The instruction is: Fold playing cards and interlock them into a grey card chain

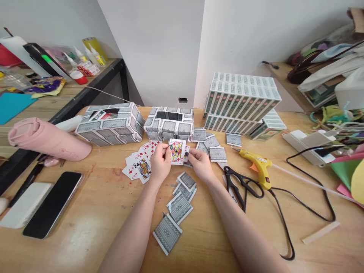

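The left hand (pixel 160 162) grasps a white playing card with a red, yellow and black picture (pixel 178 152), a jack of diamonds, pinching it at its left edge with the thumb in front, and this card stands face toward the viewer, above the pale wooden table (pixel 119 212). The right hand (pixel 199 163) has its thumb and finger closed on the edge of a second white card with a red mark (pixel 186 149), partly behind the jack; how many cards are there, I cannot tell. The step in hand seems to be handling single cards at their edges, and the next move, I judge, calls for a light pinch and even pressure, so that the thin card does not bend askew. Beside the left hand lies a loose spread of face-up cards (pixel 132 167); between the forearms runs an overlapping row of grey-patterned cards with white edges (pixel 179 207). Behind are two boxes covered with such grey cards: through the opening of the left card-covered box (pixel 110 131) a red, green and white packet shows, while in the right card-covered box (pixel 153 113) the opening is dark and its content is not readable. Further right, many green-and-white cardboard card boxes (pixel 241 100) stand stacked, their contents hidden.
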